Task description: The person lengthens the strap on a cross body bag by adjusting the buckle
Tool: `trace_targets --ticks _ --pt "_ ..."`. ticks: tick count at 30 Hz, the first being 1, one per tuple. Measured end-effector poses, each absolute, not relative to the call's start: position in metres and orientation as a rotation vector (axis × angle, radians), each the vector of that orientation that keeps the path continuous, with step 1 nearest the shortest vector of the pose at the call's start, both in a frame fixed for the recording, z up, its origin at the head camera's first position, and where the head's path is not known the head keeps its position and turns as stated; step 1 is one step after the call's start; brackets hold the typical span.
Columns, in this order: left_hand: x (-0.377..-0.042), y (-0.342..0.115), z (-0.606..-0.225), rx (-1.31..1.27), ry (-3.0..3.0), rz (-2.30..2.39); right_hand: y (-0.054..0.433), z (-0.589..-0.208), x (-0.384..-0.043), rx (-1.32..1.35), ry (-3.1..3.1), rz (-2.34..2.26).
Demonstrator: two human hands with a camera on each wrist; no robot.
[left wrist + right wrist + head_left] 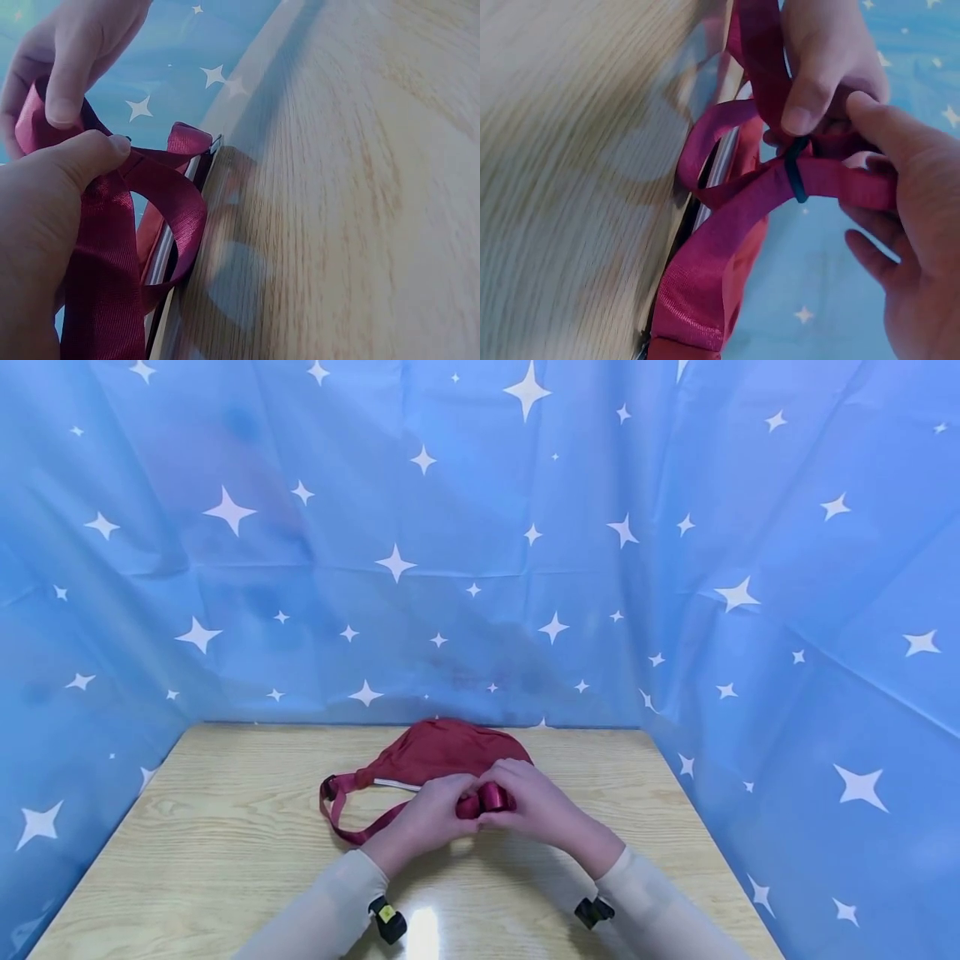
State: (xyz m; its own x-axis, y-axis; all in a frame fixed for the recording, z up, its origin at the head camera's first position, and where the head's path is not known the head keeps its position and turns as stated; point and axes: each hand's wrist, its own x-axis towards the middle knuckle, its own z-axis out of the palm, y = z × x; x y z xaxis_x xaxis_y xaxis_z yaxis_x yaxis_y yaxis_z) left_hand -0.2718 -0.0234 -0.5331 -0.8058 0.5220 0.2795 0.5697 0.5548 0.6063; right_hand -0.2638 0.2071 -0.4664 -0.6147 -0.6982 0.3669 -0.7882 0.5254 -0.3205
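A red waist bag [457, 752] lies on the table, its dark red webbing strap [382, 824] looping out to the left. My left hand [435, 814] grips the strap, thumb on top, as the left wrist view shows. Close against it, my right hand [528, 802] holds another turn of the same strap [855, 184], bent into a loop between fingers and thumb. Between the hands, a thin dark ring or slider [795, 171] surrounds the webbing. Fingers partly hide where the strap doubles over.
The pale wood table [225, 827] extends around the bag. Blue star-printed cloth [480, 527] hangs behind it and at both sides. A black strap adjuster [327, 788] is on the strap's left end, and a whitish zip edge [397, 784] runs along the bag's near side.
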Motion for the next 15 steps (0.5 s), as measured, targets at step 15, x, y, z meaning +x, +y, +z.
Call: trace_targets --ticks 15 --pt "-0.272 -0.024 -0.530 -0.916 -2.775 -1.096 0.227 -0.468 -0.262 1.128 -2.477 1.270"
